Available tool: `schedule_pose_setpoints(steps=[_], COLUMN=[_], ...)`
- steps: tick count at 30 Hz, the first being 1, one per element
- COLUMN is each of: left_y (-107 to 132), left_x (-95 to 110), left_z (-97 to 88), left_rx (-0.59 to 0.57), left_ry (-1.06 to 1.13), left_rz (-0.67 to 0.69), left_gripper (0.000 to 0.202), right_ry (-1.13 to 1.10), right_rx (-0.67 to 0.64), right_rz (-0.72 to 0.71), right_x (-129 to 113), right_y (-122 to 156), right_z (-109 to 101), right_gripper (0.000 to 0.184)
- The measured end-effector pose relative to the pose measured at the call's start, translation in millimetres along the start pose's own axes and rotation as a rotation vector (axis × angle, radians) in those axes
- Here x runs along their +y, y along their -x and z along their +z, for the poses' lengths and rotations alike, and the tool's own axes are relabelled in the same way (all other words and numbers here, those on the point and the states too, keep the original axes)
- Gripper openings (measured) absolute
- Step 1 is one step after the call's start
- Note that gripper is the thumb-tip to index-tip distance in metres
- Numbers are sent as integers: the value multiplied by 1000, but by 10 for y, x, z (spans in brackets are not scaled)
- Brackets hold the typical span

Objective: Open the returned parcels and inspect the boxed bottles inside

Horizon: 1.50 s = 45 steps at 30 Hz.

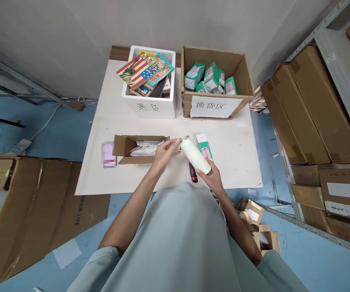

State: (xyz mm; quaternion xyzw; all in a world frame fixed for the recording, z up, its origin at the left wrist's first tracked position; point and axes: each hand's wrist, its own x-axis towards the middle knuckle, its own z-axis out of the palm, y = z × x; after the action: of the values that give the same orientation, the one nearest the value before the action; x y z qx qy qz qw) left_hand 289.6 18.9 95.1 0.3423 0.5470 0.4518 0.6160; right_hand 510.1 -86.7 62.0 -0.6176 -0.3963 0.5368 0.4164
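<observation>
A white tumbler (195, 155) with a metal rim is tilted over the table, its rim toward the upper left. My right hand (210, 177) wraps round its lower end. Close beside the rim is my left hand (166, 153), its fingers pinched; whatever they hold is too small to make out. Under the tumbler lies a red and black box cutter (193, 172). A green and white product box (204, 147) with a pink picture rests just behind the tumbler. Left of my left hand, an open cardboard carton (123, 147) holds crumpled white wrapping (144, 149).
At the back stand a white foam box (156, 109) full of books (146, 71) and a labelled cardboard box (217, 54) with several green boxes (212, 77). A blurred pinkish item (109, 155) lies at left. Large cartons (25, 211) and shelving (287, 170) flank the table (236, 162).
</observation>
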Motion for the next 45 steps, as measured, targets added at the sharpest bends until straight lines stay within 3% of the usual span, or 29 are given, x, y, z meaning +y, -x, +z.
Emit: schedule_pose_setpoints(steps=[4, 8, 11, 15, 20, 24, 26, 29, 30, 32, 34, 36, 41, 43, 45], left_y=[26, 8, -40, -119, -184, -204, -198, -184, -184, -194, -219, -253, -343, -365, -378], left_x=[45, 111, 167, 158, 47, 56, 111, 208, 234, 269, 286, 299, 386, 459, 551], left_z=[-82, -118, -134, -115, -93, -171, -216, -247, -245, -230, -213, -212, -304, -345, -364], left_rx=[-68, -201, -353, -498, -497, -452, -413, -316, -281, -196, -94, 1, 164, 201, 205], left_ry=[-26, -23, -10, 112, 155, 28, -61, -186, -215, -244, -249, -263, -321, -298, -268], left_rz=[28, 27, 49, 6, -54, -51, -80, -99, -96, -84, -74, -52, 47, 52, 41], left_gripper=[63, 52, 47, 57, 63, 73, 75, 68, 66, 64, 65, 68, 75, 80, 83], right_ry=[-321, -654, -795, -905, -958, -762, -513, 133, 376, 765, 963, 1034, 1033, 927, 760], right_rx=[-245, -511, -587, -668, -765, -702, -535, -106, 15, 131, 116, 65, 11, -40, -98], right_rz=[201, 431, 581, 672, 683, 623, 502, 257, 208, 186, 210, 237, 252, 166, 54], right_x=[106, 229, 297, 360, 424, 450, 473, 540, 571, 635, 691, 728, 755, 769, 792], right_y=[11, 10, -8, -29, -53, -173, -304, -578, -681, -880, -1050, -1174, -1246, -1179, -1076], right_z=[-94, -105, -88, -90, -90, -101, -138, -216, -235, -245, -216, -172, -236, -352, -473], right_gripper=[64, 68, 75, 82, 85, 78, 71, 58, 60, 80, 101, 106, 66, 62, 68])
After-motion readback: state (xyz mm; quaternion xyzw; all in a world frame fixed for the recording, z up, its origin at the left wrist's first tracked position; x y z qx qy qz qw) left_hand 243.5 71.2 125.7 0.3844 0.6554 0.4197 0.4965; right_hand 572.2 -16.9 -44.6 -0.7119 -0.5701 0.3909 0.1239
